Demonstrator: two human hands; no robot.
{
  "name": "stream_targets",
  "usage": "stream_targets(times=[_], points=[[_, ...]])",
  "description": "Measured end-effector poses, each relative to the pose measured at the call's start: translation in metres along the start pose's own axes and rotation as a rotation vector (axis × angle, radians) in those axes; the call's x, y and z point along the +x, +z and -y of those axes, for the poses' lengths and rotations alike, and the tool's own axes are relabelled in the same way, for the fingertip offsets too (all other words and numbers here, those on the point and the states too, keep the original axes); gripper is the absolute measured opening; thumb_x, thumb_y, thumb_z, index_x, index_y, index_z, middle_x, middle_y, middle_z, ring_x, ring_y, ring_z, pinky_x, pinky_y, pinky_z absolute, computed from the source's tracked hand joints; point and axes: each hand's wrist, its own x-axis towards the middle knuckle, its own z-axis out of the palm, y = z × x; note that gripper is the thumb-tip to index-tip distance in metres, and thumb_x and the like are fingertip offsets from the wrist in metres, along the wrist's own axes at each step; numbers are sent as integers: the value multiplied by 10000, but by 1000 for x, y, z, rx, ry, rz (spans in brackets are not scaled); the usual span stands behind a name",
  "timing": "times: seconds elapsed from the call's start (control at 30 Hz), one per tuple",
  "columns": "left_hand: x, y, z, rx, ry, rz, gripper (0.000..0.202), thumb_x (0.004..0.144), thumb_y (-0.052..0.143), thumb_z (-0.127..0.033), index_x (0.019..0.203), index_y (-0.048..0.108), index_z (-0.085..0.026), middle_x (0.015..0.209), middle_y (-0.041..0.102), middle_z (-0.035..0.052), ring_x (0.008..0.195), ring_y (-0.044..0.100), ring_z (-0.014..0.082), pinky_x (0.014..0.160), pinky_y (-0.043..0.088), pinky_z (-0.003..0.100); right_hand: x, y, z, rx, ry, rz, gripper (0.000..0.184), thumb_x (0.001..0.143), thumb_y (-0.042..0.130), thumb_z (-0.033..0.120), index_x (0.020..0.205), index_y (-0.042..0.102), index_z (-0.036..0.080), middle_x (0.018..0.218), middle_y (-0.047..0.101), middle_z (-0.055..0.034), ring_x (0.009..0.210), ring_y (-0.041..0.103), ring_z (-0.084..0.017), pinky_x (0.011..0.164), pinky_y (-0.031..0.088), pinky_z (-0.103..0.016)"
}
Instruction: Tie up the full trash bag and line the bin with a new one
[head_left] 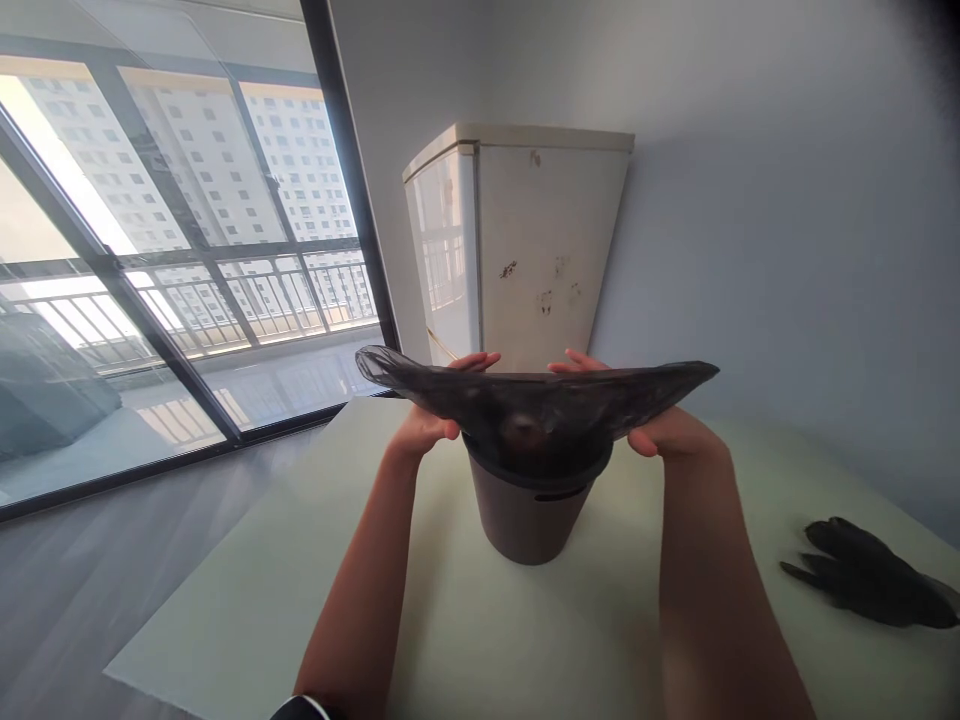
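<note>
A small brown bin stands on a pale table in front of me. A thin black plastic bag is stretched wide above the bin's mouth, with its middle sagging into the bin. My left hand grips the bag's left part, thumb under and fingers over the far edge. My right hand grips the right part the same way. Both hands are closed on the bag's rim and pull it apart sideways.
A second crumpled black bag lies on the table at the right. A worn white fridge stands behind the table against the grey wall. Large glass doors to a balcony fill the left side, with grey floor below.
</note>
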Motion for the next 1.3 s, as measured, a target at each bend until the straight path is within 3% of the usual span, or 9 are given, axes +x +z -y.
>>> stream_targets(times=[0.3,0.5,0.63,0.7,0.8,0.9,0.97,1.07,1.3], points=[[5,20,-20,32,37,-96,524,1050,574,-491,1509,595,-239,1568,556,136,1523,444,321,1290,343,471,3,12,18,-24,-10,-37,629,1030,553,602,1613,432,402,1691,412,-19,1583,350,-297,1309,296,-523],[3,33,-20,-200,74,-353,461,1001,597,-618,1215,761,-243,1373,713,94,1416,576,323,1277,370,514,6,21,18,98,-140,-190,407,1027,548,597,1282,759,360,1497,642,-21,1457,537,-317,1270,384,-539],[1,36,-17,-355,130,-526,406,938,682,-646,849,692,-251,1039,797,19,1237,703,297,1230,427,543,12,30,13,336,-307,-339,378,1000,568,643,947,777,332,1134,812,-16,1192,729,-304,1178,474,-595],[1,38,-17,-419,136,-571,458,910,736,-619,712,579,-238,771,742,-19,1126,750,274,1201,463,524,16,36,15,402,-346,-374,433,993,573,651,767,696,302,940,818,-4,1018,777,-282,1137,503,-587],[0,41,-20,-444,113,-614,589,903,748,-617,614,415,-227,392,358,-72,871,780,224,1188,481,494,24,44,23,471,-416,-325,548,987,585,643,602,517,259,653,714,3,777,768,-248,1068,543,-537],[0,46,-24,-468,99,-583,639,951,688,-617,589,336,-225,336,33,-112,438,589,141,1067,578,446,29,51,30,565,-547,-158,574,1045,531,542,562,430,249,460,543,33,551,687,-194,945,592,-440],[1,49,-28,-516,87,-498,624,973,670,-592,604,330,-220,332,30,-133,268,344,89,803,650,363,30,55,31,610,-603,28,580,1074,476,498,551,434,250,384,455,53,390,568,-157,781,603,-375],[4,54,-35,-568,41,-374,572,999,645,-558,650,346,-217,349,111,-134,235,150,64,409,465,237,29,61,30,607,-521,229,643,1042,471,600,499,462,255,315,355,55,278,416,-133,520,511,-305],[12,70,-57,-531,-217,-254,490,962,717,-457,684,431,-172,559,192,-90,428,155,27,444,234,168,27,75,43,428,-209,157,512,960,658,537,579,591,201,433,349,47,395,275,-81,431,240,-251]])
